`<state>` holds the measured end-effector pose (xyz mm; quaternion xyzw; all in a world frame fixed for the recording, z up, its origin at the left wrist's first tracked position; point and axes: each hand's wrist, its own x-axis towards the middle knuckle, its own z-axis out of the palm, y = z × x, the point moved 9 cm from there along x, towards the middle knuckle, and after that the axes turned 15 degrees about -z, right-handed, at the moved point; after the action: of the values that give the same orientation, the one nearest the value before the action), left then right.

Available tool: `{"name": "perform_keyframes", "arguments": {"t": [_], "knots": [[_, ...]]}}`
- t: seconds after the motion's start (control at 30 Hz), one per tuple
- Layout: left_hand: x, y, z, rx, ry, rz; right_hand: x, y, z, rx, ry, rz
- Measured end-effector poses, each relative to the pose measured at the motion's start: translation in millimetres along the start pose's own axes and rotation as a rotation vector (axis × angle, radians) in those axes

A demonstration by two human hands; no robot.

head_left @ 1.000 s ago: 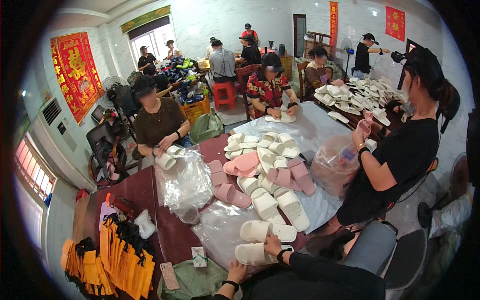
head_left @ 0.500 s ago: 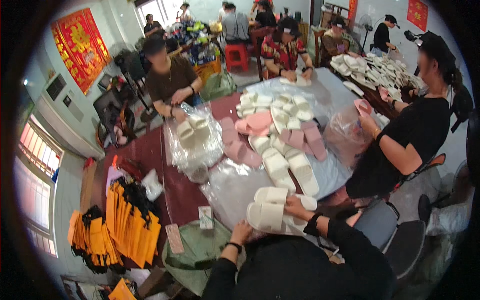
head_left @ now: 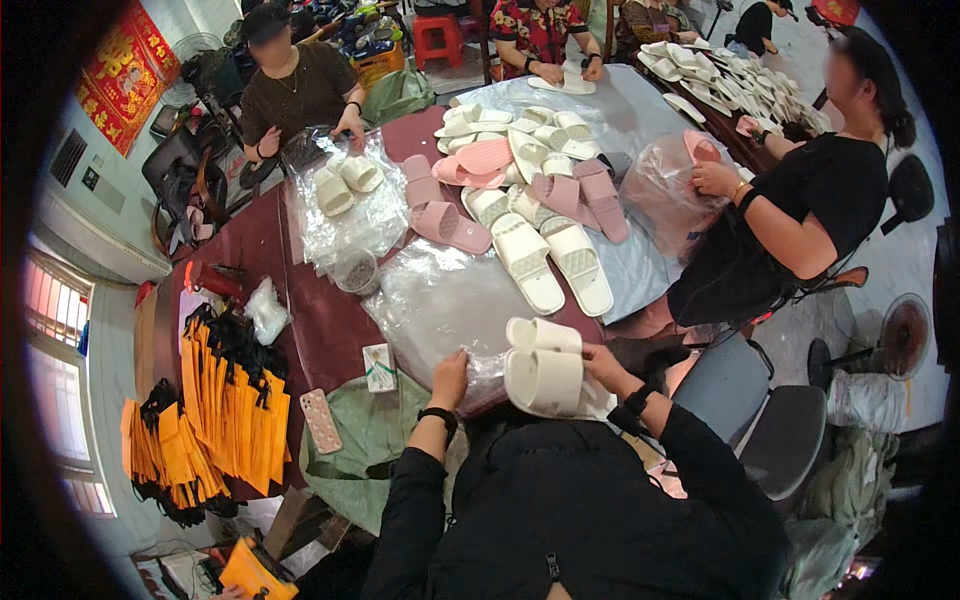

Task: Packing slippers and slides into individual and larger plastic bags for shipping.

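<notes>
The pair of white slippers (head_left: 543,365), two stacked sole to sole, looks light, springy foam, best gripped across the sides. The right hand (head_left: 600,362) clasps them just above the table edge; the left hand (head_left: 450,372) pinches one slippery clear plastic bag (head_left: 440,300) beside them. Beyond lie several more white and pink slippers (head_left: 450,225).

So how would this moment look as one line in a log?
left hand: on plastic bag | right hand: holding white slippers | table: more slippers, phone
</notes>
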<state>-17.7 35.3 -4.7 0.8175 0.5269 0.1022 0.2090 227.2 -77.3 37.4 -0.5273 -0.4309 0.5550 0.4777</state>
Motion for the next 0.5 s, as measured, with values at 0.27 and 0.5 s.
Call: {"name": "perform_keyframes", "arguments": {"t": [0.27, 0.5], "knots": [[14, -10, -10, -0.252, -0.040, -0.216, -18, -30, -23, 0.217, -0.001, 0.026], [6, -9, 18, 0.186, -0.358, -0.314, -37, 14, 24, 0.154, -0.255, 0.235]]}}
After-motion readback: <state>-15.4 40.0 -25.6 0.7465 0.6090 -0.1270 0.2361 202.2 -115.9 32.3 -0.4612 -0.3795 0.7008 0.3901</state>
